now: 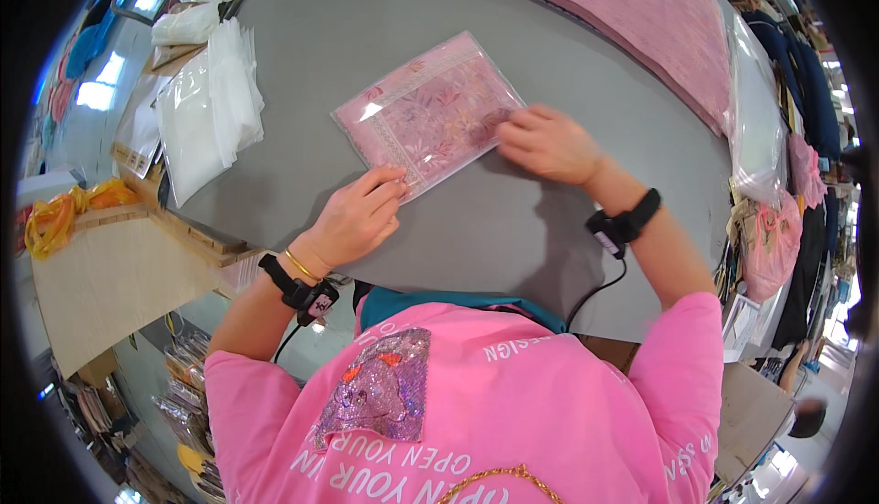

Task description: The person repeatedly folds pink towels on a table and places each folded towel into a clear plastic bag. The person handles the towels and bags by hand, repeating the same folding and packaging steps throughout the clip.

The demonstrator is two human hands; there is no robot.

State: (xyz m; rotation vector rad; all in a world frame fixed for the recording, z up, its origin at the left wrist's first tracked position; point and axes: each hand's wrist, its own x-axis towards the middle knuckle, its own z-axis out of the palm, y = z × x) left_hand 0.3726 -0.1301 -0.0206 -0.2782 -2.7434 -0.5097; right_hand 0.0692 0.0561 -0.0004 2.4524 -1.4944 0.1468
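Observation:
A flat clear plastic bag (428,115) with folded pink floral cloth inside lies tilted on the grey table. Its shiny front shows a paler patterned band along two sides. My left hand (355,217) is closed, its fingertips pinching the bag's near left corner. At the bag's right edge, my right hand (551,145) has its fingers curled together on the plastic. That hand is slightly smeared by motion, and its fingertips are partly hidden.
Stacks of clear and white plastic bags (206,106) lie on the table's left side. Pink patterned fabric (604,0) spreads along the far right edge. Clear plastic sheeting (756,106) hangs at the right, above a pink bag (772,248). A wooden board (119,275) stands at left.

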